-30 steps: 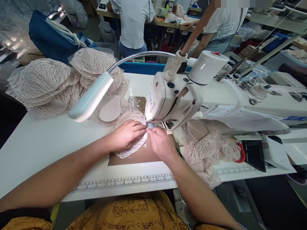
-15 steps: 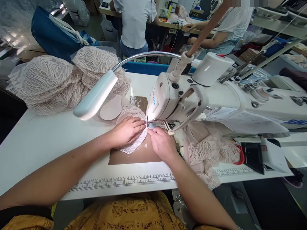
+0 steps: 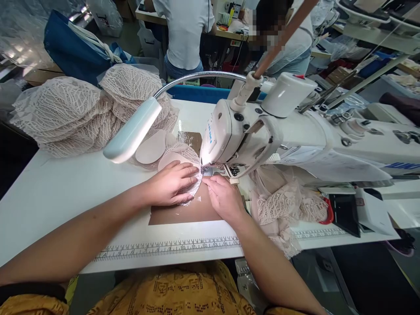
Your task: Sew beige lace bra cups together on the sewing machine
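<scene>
A pale pink lace piece (image 3: 187,151) lies beneath the needle end of a white sewing machine (image 3: 215,131). My left hand (image 3: 173,183) rests flat on the lace, palm down with the fingers spread, and hides much of it. Close in front of the presser foot, my right hand (image 3: 226,199) has its fingers pressed together at the lace's right edge; the exact grip is partly hidden. A smooth pale cup-shaped pad (image 3: 151,148) lies to the left of the machine head. Brown sheeting (image 3: 183,215) covers the table under both hands.
A lamp (image 3: 131,131) on a bendy metal neck hangs over the left side. Piled lace pieces (image 3: 65,113) sit at the back left, and more lace (image 3: 278,205) lies right of the machine. A printed ruler (image 3: 170,248) runs along the table's front edge. Co-workers sit behind.
The lace has turned and shifted under the needle, and its lower tip shows less. My left fingers have spread wider. At the back right, a co-worker has leaned forward and left.
</scene>
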Motion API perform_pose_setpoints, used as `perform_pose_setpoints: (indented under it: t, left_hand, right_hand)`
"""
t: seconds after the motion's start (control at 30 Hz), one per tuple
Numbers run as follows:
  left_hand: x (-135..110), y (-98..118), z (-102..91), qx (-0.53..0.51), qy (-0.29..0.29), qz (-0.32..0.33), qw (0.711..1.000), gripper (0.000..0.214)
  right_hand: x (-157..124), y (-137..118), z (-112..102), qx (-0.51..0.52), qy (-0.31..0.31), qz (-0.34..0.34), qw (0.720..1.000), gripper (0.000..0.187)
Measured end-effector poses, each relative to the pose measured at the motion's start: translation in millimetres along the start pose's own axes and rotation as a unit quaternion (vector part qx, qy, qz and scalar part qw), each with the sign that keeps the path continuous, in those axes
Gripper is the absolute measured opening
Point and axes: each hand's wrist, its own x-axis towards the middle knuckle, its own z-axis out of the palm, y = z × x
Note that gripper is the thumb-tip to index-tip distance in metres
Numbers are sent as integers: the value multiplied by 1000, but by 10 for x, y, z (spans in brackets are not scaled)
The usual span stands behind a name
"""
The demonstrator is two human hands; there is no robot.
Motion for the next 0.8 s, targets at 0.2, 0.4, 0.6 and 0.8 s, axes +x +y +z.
perform_pose_setpoints:
  t: [0.2,0.4,0.6,0.8]
  left_hand:
    - [5,21,-5,-18,16,23,999,28]
    - [5,11,23,36,-9,3,999,22]
    - [15,-19,6,-41,13,-58,997,28]
    - [-62,9,-320,-180,-115,-132,968,22]
  right_hand:
    - [-21,7,14,-26,1,-35,999,36]
    - [-30,12,19,-21,5,-38,999,35]
    - [-35,21,21,-8,3,-36,999,35]
    - [-34,16,24,-7,-14,-55,998,38]
